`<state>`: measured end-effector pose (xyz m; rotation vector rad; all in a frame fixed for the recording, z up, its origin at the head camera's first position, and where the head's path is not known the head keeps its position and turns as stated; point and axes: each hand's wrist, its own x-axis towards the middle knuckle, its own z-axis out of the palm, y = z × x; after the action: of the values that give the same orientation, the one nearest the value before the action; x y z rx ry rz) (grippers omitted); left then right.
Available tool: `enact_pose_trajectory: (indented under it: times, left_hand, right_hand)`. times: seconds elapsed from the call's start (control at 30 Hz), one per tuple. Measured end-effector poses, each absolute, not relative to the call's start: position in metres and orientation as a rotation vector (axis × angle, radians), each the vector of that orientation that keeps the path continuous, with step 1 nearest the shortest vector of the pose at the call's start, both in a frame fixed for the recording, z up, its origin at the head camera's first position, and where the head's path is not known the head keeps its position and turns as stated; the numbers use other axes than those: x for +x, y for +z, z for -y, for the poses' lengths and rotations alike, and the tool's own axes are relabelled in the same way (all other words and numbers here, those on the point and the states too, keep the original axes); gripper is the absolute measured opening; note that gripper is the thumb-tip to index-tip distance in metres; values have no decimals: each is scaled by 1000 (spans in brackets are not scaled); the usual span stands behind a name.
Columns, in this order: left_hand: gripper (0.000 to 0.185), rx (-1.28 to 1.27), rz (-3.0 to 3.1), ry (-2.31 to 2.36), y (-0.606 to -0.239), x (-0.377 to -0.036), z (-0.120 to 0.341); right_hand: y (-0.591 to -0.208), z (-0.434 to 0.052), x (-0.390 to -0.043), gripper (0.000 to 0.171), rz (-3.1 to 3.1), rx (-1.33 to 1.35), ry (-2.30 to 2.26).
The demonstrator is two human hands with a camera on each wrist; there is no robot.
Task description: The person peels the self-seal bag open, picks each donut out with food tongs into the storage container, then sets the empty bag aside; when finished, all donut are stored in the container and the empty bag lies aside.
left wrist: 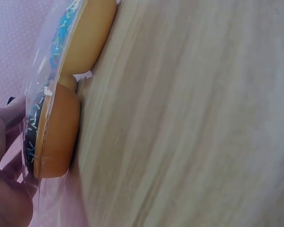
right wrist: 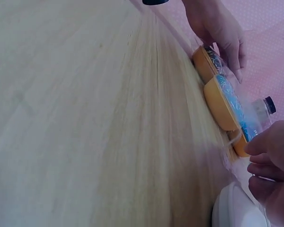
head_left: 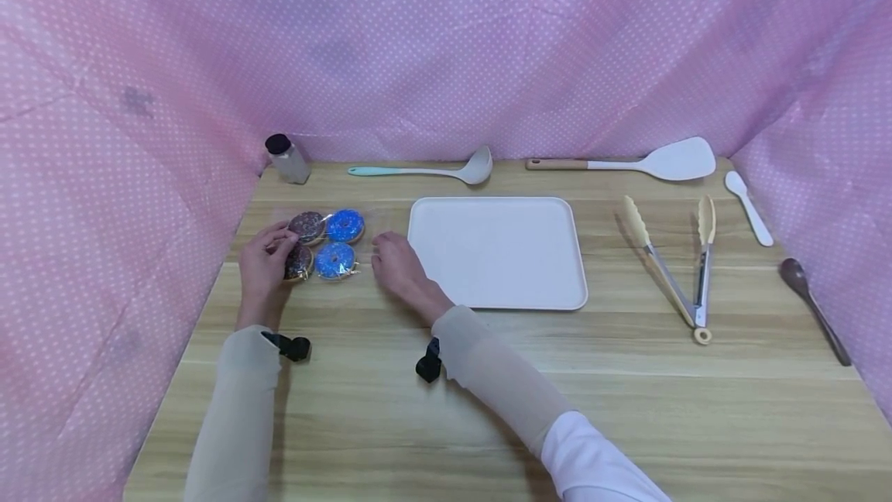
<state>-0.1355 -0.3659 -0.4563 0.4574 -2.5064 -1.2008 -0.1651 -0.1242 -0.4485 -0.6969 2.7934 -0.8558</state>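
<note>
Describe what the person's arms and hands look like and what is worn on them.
The left hand and right hand wear no gloves. A beige fabric sleeve covers each forearm, with a plain white fabric sleeve higher up the right arm. A small black device sits at each wrist.

— From where does the head view look?
— From high above the counter (head_left: 362,424), forward and down; the farthest of the three, it reaches the pink cloth (head_left: 446,45) behind.
— And the wrist views?
— Both low and rolled sideways: the left very near the packed doughnuts (left wrist: 59,135), side-on; the right farther back, facing across the counter to the left hand (right wrist: 221,33).
— What is shared?
— The doughnuts, by all three; a black-capped bottle (head_left: 291,165), by head and right wrist
</note>
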Motion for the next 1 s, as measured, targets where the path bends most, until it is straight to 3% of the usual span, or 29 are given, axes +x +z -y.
enact_pose_trajectory:
  times: [0.17, 0.53, 0.7, 1.0]
  left_hand:
    - [24, 435, 2421, -1321, -457, -136, 366]
    - [24, 512, 2365, -1500, -435, -126, 353]
    - [26, 506, 2414, -1424, -454, -133, 366]
    - [28, 524, 2418, -1381, -453, -133, 366]
  right_hand:
    - [-449, 123, -168, 27, -2778, -867, -673]
    - [-450, 121, -170, 58, -2639, -844, -736]
    - [-450, 121, -172, 57, -2622, -789, -781]
    - [-448, 124, -174, 52, -2671, -867, -480]
